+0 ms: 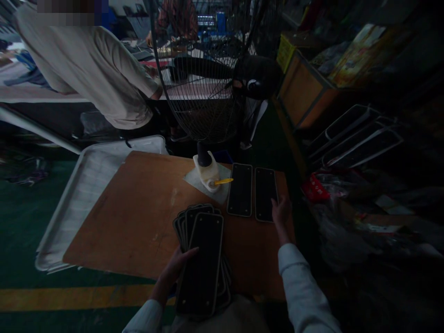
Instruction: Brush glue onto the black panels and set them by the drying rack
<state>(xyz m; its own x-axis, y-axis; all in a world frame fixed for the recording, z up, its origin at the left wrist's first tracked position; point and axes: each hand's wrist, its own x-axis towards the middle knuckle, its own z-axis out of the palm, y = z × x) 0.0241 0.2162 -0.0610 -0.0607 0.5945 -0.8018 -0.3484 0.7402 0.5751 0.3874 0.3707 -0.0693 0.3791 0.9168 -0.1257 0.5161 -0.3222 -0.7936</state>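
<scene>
My left hand point(181, 261) is closed on a fanned stack of black rectangular panels point(201, 263), thumb over the top one and the other fingers mostly hidden. The panels have rounded corners, pale rims and small light dots near the corners. At the right side of the brown board, my right hand point(281, 212) grips the right edge of a single black panel point(265, 194), which lies flat. Just left of it lies another black panel point(240, 189), apart from both hands. Beyond the stack, a white container point(207, 173) with a dark top and a yellow-handled tool point(224, 181) sits on a pale sheet point(190, 179).
The brown board point(138, 222) rests over a white tray point(65, 217). A large black fan point(204, 78) stands just behind it. Past the fan, a person in a light shirt point(90, 69) works at a long table. Plastic bags point(343, 236) and metal frames point(360, 134) crowd the right.
</scene>
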